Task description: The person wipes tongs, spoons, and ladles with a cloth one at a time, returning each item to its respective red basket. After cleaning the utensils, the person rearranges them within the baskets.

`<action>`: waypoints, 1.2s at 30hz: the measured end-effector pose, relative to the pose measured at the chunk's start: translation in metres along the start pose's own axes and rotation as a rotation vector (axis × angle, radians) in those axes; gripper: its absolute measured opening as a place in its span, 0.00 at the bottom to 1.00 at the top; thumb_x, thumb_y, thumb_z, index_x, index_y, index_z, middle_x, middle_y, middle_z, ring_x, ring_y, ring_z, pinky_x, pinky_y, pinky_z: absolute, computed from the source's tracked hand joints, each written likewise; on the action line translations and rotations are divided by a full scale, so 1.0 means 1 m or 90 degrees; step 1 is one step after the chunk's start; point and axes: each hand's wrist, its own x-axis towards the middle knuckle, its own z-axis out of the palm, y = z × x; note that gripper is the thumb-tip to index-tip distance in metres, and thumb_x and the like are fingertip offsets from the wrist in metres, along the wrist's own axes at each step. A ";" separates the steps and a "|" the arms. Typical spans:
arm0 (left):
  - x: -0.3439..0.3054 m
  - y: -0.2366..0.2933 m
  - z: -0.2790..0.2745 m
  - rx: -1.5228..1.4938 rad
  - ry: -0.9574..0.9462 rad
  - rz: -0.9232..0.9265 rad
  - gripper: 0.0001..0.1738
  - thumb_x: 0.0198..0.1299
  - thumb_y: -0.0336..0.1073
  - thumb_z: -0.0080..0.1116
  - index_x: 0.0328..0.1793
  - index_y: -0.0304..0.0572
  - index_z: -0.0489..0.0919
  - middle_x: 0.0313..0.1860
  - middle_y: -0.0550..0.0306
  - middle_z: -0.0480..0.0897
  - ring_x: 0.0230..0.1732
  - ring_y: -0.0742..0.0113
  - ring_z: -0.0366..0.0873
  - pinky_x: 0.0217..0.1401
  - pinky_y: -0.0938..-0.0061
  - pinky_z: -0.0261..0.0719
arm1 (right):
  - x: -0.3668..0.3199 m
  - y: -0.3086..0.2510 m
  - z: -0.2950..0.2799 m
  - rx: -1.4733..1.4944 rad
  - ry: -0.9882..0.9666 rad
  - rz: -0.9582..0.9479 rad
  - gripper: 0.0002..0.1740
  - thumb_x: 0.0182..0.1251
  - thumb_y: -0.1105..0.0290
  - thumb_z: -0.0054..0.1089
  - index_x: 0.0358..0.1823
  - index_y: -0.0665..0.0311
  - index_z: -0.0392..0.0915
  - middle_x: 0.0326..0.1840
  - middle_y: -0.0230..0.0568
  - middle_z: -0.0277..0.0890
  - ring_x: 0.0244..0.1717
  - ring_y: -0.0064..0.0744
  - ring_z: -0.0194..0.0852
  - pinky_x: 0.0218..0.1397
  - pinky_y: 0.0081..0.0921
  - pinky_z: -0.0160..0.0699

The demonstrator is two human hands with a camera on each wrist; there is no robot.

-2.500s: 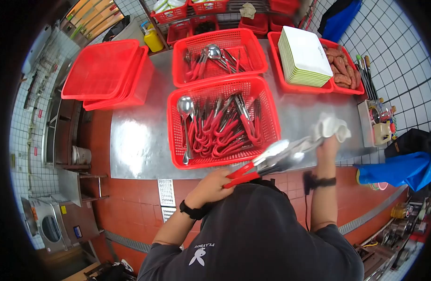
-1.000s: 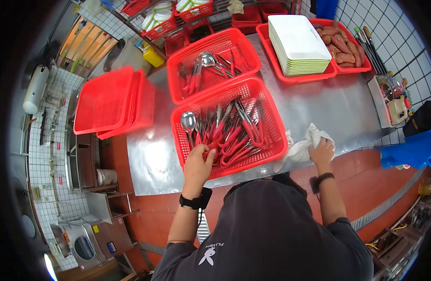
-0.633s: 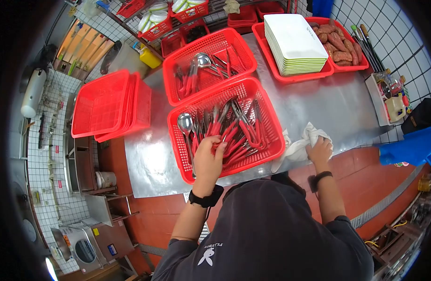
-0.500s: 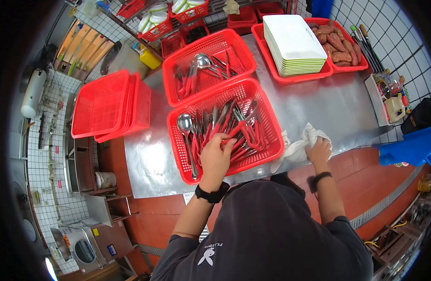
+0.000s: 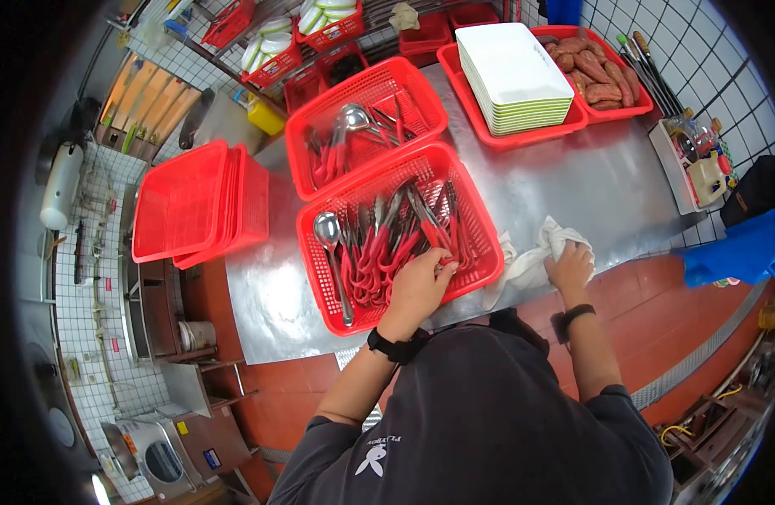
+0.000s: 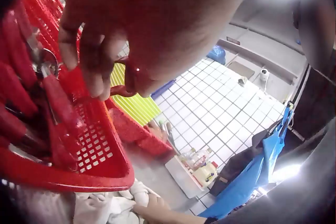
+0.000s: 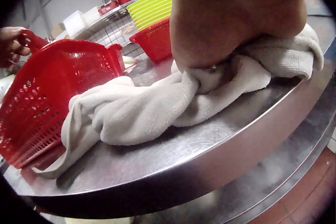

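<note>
My left hand (image 5: 419,288) is over the front right part of a red perforated basket (image 5: 313,282), pinching the red looped handle of a pair of tongs (image 6: 122,90) between thumb and fingers. Several more red-handled tongs (image 5: 379,252) lie piled in this basket, beside a large steel serving spoon (image 5: 327,229) along its left wall. To the right of the basket, my right hand (image 5: 570,269) grips a bunched white cloth (image 7: 142,111) on the steel table, close to the front edge. Its fingertips are hidden in the right wrist view.
Behind stands a second red basket (image 5: 297,164) with tongs and a ladle (image 5: 354,118). Stacked red baskets (image 5: 181,202) are at the left. White-topped trays (image 5: 514,71) and a basket of sweet potatoes (image 5: 594,71) stand at the back right, a box of bottles (image 5: 682,172) at the right edge.
The tongs that were being wiped with the cloth are out of both hands. My left hand went into the basket, moved rightward over the pile and holds a red handle. My right hand lowered the cloth onto the table.
</note>
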 end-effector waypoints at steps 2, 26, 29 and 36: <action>-0.003 -0.002 0.000 0.007 0.035 0.001 0.15 0.64 0.41 0.60 0.50 0.38 0.80 0.39 0.44 0.84 0.38 0.52 0.84 0.42 0.65 0.79 | 0.000 0.001 0.001 -0.003 0.002 -0.001 0.38 0.52 0.48 0.63 0.61 0.62 0.66 0.59 0.54 0.64 0.62 0.57 0.62 0.61 0.53 0.65; -0.024 -0.013 -0.010 0.014 0.204 0.094 0.13 0.66 0.39 0.57 0.51 0.38 0.80 0.41 0.47 0.84 0.40 0.52 0.81 0.47 0.62 0.79 | 0.002 0.004 0.006 -0.007 -0.029 -0.005 0.38 0.53 0.46 0.61 0.61 0.60 0.65 0.60 0.53 0.63 0.64 0.55 0.60 0.61 0.53 0.64; -0.023 -0.010 -0.012 0.138 0.187 0.113 0.13 0.63 0.38 0.59 0.49 0.40 0.82 0.40 0.46 0.84 0.41 0.47 0.81 0.46 0.58 0.78 | 0.000 0.005 0.007 0.001 0.001 -0.010 0.38 0.52 0.46 0.61 0.61 0.60 0.65 0.60 0.53 0.63 0.64 0.55 0.61 0.60 0.53 0.64; -0.015 -0.015 -0.004 0.142 0.137 0.123 0.13 0.63 0.39 0.59 0.49 0.41 0.82 0.39 0.46 0.85 0.42 0.47 0.81 0.45 0.57 0.78 | 0.000 0.006 0.007 0.010 0.005 -0.013 0.38 0.51 0.47 0.62 0.61 0.60 0.66 0.61 0.53 0.63 0.63 0.55 0.61 0.60 0.53 0.64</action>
